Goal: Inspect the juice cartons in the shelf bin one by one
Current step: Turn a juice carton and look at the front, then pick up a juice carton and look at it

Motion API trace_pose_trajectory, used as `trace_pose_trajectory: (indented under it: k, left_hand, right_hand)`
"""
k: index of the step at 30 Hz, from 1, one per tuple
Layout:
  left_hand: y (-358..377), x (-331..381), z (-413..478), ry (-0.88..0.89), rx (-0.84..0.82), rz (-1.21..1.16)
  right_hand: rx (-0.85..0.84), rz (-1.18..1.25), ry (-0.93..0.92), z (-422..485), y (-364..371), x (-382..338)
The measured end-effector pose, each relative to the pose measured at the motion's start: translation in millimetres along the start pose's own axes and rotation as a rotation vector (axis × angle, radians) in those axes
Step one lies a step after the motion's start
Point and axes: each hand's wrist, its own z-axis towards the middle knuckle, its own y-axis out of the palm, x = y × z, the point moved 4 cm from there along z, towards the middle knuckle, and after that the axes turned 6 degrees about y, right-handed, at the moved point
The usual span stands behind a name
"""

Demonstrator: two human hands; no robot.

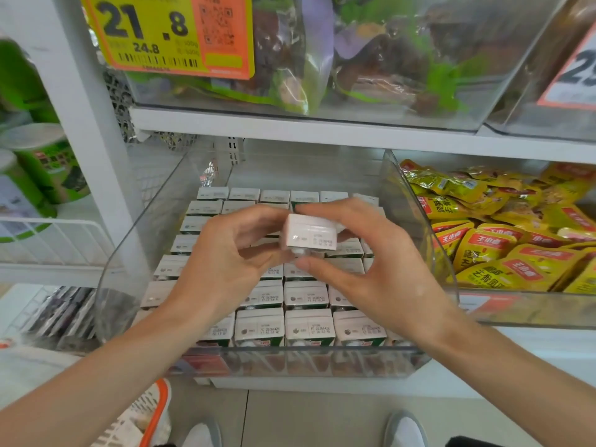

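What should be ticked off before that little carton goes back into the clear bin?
1. Grip: left hand and right hand both grip the lifted carton above the bin: ok.
2. Date print faces the camera: ok.
3. Date digits legible: cannot tell, blurred.
4. Free slot to return it: cannot tell, hands hide it.
5. Binned cartons upright in rows: ok.

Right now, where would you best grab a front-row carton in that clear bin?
Probably from above, pinching its top end: the front-row carton stands packed tight against the neighbouring cartons in the bin, so only its top is free.
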Motion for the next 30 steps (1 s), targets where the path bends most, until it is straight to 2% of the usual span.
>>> trace_pose_trajectory:
  k: [5,8,11,18,24,30]
  left_hand:
    - [-6,-9,2,-0.081,0.007,0.093]
    - [-21,-16,3,-0.157,0.093,0.217]
    - [-28,-19,2,-0.17,0.095,0.288]
    - [-37,-22,-5,-0.135,0.017,0.405]
    - [-40,-23,-6,-0.143,-0.008,0.429]
    - [-40,-23,-5,-0.15,-0.02,0.441]
  right_hand:
    - [0.082,-0.123,-0.001,12,-6,5]
    - [0.149,-0.112,0.11,30,-11,16]
    - [0.147,-0.108,0.201,53,-8,27]
    - [0.03,-0.248,0.251,83,1,36]
    - [-0.136,-0.375,0.238,92,12,37]
    - [-0.256,-0.537,0.303,95,33,54]
